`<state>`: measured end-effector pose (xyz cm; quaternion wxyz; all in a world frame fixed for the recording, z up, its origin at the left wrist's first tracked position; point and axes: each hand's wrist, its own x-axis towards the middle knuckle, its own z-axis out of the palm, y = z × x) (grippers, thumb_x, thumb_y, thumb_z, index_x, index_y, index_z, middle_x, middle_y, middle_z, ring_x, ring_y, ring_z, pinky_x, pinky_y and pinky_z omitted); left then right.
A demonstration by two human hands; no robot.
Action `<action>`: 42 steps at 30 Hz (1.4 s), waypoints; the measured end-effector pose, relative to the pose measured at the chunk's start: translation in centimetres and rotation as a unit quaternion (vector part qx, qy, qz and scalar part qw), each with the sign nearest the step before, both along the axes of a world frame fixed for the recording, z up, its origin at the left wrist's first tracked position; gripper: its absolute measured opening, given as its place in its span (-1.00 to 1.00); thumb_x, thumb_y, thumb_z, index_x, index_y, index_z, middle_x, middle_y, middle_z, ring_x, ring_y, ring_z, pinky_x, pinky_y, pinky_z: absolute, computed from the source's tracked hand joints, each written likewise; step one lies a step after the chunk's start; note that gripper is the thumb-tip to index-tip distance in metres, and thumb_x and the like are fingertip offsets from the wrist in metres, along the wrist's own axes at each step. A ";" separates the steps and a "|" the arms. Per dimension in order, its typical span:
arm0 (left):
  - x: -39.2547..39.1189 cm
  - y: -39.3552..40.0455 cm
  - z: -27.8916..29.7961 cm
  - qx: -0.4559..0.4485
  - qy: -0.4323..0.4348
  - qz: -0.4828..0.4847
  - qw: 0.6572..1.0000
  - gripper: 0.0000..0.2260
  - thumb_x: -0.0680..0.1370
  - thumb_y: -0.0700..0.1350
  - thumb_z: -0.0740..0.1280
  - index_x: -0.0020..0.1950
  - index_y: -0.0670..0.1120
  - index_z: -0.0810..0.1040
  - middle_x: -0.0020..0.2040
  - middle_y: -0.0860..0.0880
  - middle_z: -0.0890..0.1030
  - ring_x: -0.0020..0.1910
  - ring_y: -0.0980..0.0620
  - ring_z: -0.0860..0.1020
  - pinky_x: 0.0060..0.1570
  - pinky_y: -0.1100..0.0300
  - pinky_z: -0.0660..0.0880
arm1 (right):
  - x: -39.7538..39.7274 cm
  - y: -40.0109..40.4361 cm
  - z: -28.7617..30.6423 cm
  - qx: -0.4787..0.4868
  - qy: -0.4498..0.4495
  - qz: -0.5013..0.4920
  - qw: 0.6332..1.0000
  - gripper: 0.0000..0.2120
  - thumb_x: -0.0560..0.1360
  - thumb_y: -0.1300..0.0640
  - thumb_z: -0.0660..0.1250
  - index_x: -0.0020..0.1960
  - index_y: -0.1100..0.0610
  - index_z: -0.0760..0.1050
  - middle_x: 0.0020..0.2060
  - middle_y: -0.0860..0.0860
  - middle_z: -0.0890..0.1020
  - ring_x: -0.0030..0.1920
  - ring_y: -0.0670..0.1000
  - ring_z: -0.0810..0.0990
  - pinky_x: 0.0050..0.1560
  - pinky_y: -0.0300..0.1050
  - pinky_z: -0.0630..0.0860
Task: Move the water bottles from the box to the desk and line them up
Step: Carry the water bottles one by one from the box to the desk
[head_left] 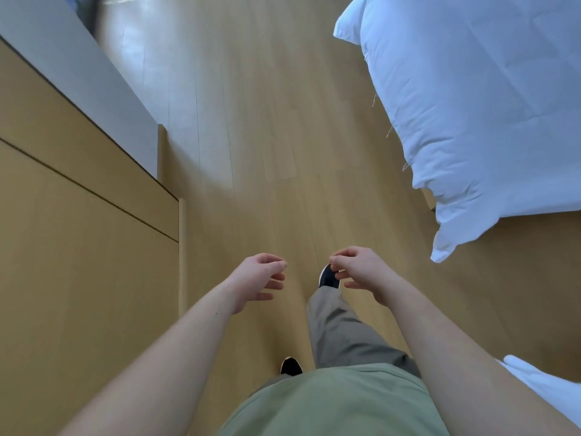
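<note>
Nothing is held by either hand: the left hand (258, 278) is raised in front of the body with its fingers loosely curled and spread apart, and the right hand (358, 272) is raised beside it, fingers likewise slack and bent, the two hands near each other but not touching. Neither bottles nor box nor desk can be seen in this view, so their whereabouts cannot be told. Below the hands a wooden floor (267, 136) is seen, on which two dark shoes are planted, one (328, 276) stepped forward just under the right hand and the other (290, 366) drawn back close to the body (grey-beige trousers (339, 335) and a green shirt (330, 404) are worn). Along the floor's left edge a wooden cabinet (78, 247) is stood, with a white wall (78, 73) beyond it. At the floor's right edge a white duvet (487, 121) is hung down from a bed.
</note>
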<state>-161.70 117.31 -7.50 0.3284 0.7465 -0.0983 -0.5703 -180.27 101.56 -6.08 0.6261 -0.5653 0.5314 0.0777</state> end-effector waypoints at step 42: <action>29.0 -61.9 1.9 -0.007 0.005 -0.098 0.995 -0.83 0.60 0.04 0.39 0.15 0.03 0.61 0.08 -0.05 0.68 0.00 0.02 0.70 0.00 0.06 0.68 | 27.7 -55.9 1.9 -0.032 -0.019 -0.097 0.995 -0.86 0.56 0.03 0.36 0.07 0.05 0.58 -0.04 -0.02 0.69 -0.03 -0.04 0.68 0.07 -0.03 0.59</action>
